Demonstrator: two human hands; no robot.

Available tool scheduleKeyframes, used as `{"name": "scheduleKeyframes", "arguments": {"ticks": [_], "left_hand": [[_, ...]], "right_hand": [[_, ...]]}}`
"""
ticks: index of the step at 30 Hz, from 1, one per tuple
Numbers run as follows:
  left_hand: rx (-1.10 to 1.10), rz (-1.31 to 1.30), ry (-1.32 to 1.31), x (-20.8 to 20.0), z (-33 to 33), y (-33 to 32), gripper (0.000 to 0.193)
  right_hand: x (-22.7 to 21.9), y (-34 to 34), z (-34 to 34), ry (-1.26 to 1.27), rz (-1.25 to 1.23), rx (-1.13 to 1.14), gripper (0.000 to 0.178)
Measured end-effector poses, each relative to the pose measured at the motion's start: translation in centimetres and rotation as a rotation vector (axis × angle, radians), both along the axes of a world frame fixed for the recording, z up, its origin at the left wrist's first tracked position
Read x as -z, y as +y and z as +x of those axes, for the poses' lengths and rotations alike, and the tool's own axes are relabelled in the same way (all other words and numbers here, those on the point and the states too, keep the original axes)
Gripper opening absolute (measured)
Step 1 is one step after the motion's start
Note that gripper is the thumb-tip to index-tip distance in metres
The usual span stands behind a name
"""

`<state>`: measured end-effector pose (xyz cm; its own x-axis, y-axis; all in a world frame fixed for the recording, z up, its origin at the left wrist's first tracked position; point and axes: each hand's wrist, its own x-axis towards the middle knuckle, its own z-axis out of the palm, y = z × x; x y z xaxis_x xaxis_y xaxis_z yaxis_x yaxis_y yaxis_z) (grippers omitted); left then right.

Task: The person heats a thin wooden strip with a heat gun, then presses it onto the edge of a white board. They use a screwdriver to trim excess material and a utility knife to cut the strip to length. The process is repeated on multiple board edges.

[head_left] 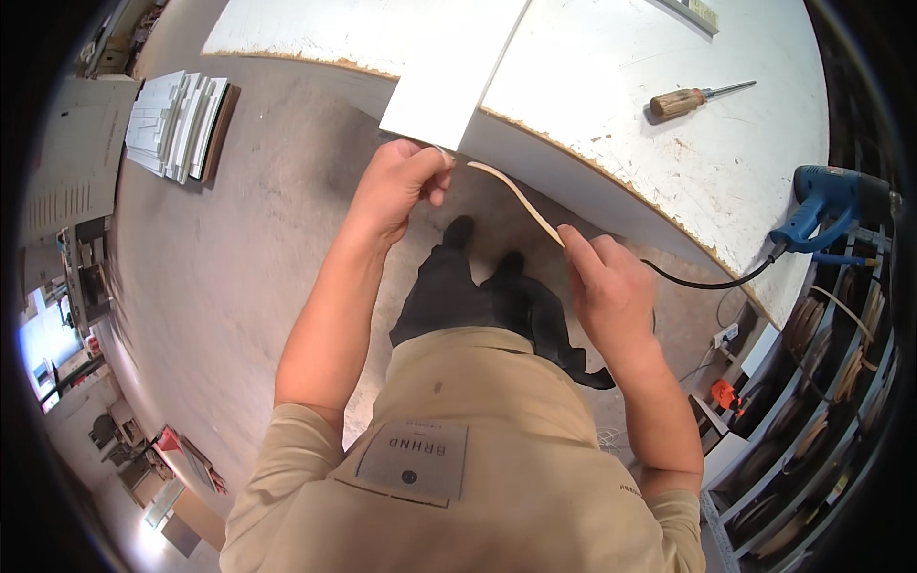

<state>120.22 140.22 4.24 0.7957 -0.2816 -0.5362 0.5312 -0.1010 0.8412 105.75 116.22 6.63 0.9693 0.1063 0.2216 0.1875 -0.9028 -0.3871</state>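
Note:
My right hand (pixel 611 291) is closed around a thin, pale tan strip (pixel 521 198), whose free end curves up and left toward my other hand. The strip looks like edge banding. At the near corner of a narrow white panel (pixel 435 91), my left hand (pixel 401 181) is closed in a pinch. A thin pale sliver shows at its fingertips, too small to name. A slight gap lies between the strip's end and those fingers. The panel rests on the white workbench (pixel 611 162) and sticks out past its chipped edge.
On the bench lie a wooden-handled screwdriver (pixel 678 103) and, at its right edge, a blue heat gun (pixel 829 202) with a black cable (pixel 702 285). A rack with rolled strips (pixel 807 420) stands at right. Stacked white boards (pixel 177 124) are on the floor at left.

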Motion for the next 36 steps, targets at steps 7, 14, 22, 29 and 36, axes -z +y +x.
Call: {"name": "scheduleKeyframes", "arguments": {"ticks": [7, 14, 22, 29, 36], "left_hand": [[-0.047, -0.016, 0.005, -0.7, 0.1, -0.1, 0.021], [-0.012, -0.029, 0.015, -0.4, 0.4, 0.3, 0.023], [-0.025, -0.047, 0.027, -0.2, 0.4, 0.6, 0.022], [0.022, -0.019, 0.013, 0.2, 0.6, 1.0, 0.019], [0.027, -0.06, -0.006, 0.4, 0.7, 1.1, 0.017]], "right_hand": [[1.3, 0.7, -1.5, -0.1, 0.046, 0.017, 0.049], [1.9, 1.4, -1.8, -0.059, 0.157, 0.056, 0.05], [1.6, 2.3, -1.1, 0.015, 0.22, 0.05, 0.048], [1.3, 2.9, 0.0, 0.079, 0.327, 0.006, 0.041], [0.7, 2.9, 0.9, 0.14, 0.384, -0.043, 0.039]]}}
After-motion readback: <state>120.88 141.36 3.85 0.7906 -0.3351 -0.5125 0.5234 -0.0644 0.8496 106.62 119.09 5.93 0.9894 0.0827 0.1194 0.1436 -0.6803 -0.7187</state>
